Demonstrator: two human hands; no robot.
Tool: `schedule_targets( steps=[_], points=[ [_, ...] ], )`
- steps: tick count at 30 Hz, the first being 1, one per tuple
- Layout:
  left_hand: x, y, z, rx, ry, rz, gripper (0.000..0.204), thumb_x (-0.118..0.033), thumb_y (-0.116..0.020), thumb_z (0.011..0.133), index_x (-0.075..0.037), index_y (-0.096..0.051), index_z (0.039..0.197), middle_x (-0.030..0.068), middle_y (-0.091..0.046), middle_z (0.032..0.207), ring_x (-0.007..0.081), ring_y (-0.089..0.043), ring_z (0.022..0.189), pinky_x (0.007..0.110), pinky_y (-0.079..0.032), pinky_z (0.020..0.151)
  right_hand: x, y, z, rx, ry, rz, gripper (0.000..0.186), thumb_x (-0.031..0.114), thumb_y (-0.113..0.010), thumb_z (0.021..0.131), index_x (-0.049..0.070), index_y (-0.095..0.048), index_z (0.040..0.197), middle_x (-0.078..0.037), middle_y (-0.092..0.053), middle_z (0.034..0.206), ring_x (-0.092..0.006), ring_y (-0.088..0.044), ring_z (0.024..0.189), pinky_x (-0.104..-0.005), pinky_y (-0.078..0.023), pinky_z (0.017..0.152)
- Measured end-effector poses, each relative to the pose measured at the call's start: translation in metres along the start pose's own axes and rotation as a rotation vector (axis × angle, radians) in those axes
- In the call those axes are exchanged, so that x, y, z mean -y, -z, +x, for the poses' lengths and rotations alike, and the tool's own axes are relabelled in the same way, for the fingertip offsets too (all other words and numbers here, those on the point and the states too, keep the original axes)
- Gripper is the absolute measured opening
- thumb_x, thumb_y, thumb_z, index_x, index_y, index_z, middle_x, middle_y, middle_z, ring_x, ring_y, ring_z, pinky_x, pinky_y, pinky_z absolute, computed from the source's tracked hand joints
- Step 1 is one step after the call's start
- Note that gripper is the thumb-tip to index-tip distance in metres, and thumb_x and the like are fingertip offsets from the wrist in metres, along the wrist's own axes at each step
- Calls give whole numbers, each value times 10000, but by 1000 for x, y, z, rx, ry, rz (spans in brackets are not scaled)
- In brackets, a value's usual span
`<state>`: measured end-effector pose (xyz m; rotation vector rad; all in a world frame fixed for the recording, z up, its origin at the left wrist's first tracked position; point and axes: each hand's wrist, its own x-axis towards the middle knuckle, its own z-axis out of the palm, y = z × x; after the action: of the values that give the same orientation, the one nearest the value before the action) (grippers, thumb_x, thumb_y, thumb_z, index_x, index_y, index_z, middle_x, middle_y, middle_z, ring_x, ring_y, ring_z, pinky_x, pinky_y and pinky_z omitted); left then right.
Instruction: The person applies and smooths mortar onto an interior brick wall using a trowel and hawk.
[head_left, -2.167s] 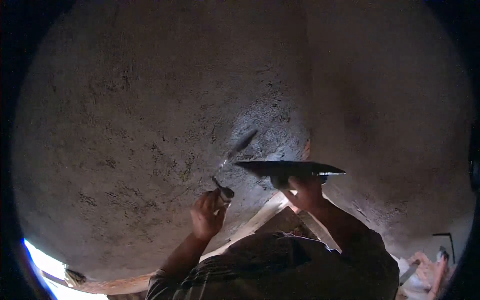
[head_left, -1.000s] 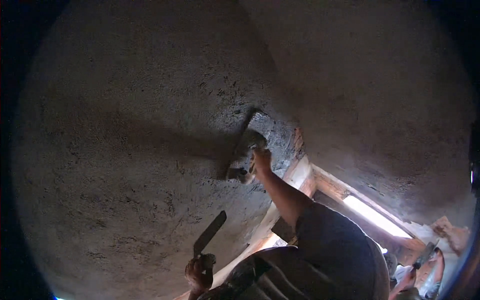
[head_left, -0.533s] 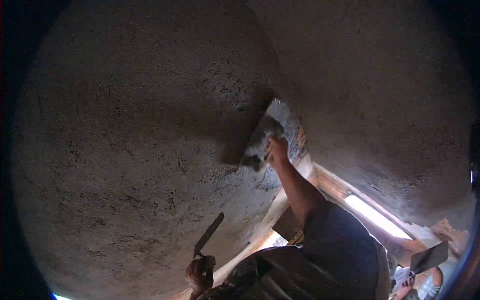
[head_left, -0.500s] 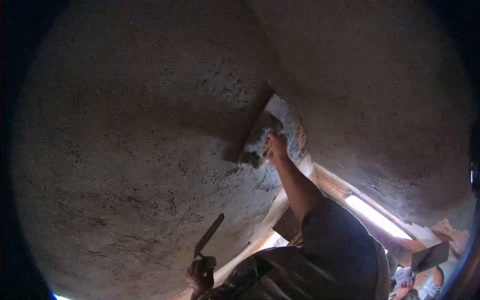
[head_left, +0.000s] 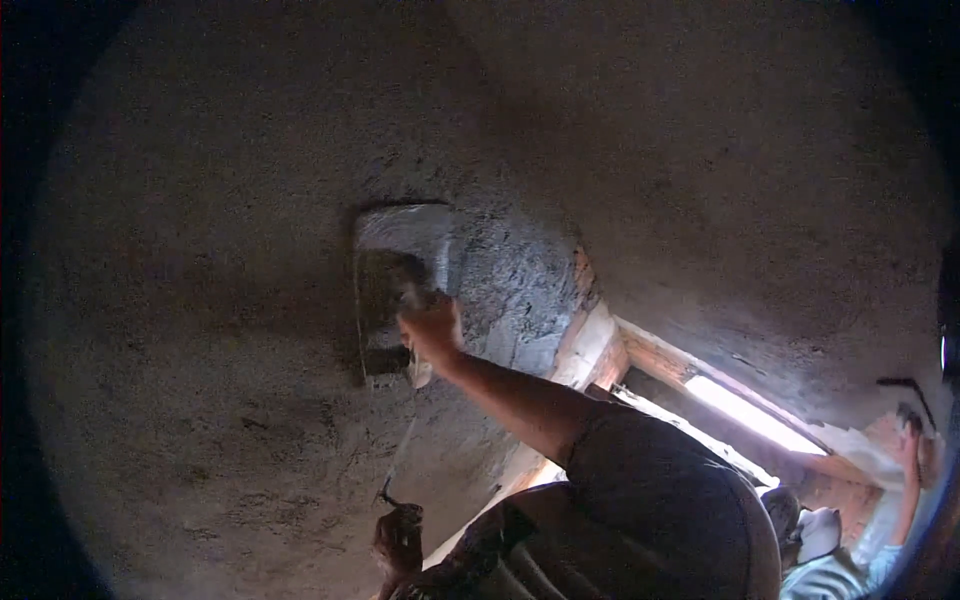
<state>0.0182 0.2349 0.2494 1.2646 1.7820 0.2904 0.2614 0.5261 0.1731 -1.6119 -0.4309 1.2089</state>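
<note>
My right hand [head_left: 435, 328] reaches up and is closed round the handle of a wide rectangular plastering trowel [head_left: 405, 222]. The trowel's flat blade lies against, or very close to, the rough grey plaster [head_left: 200, 340]. A paler, wet-looking patch of plaster [head_left: 520, 270] spreads to the right of the blade. Low on the left, my left hand [head_left: 398, 545] is closed round a smaller trowel [head_left: 391, 494] with a bent neck. Its blade shows nearly edge-on as a thin line pointing upward; its handle is hidden in the fingers.
Right of my arm runs a pale, chipped edge [head_left: 590, 345] with exposed brick. Beyond it is a bright narrow opening [head_left: 755, 415]. At the lower right another person [head_left: 830, 570] raises an arm, holding a trowel [head_left: 918, 392] to the wall.
My right hand has swept the plastering trowel leftward, and its blade has turned more upright. The left trowel's blade has turned edge-on. The other person's trowel has risen to the wall.
</note>
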Motion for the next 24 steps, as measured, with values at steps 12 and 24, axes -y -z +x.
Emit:
schedule_targets(
  steps=[12,24],
  points=[
    [26,-10,7,12,-263,-177,321,-89,-659,681,-97,-586,993,101,-590,842,284,-562,670,375,-451,581,-12,146,76,125,-242,124,121,193,-541,793,79,-536,754,-56,-509,630,-160,-470,464,-310,-382,414],
    [39,34,131,99,-768,103,254,-90,-625,568,-82,-662,819,60,-634,698,213,-597,604,334,-460,546,106,234,-7,-265,170,173,108,134,-609,774,72,-559,847,-42,-526,629,-134,-500,485,-260,-417,440]
  ],
)
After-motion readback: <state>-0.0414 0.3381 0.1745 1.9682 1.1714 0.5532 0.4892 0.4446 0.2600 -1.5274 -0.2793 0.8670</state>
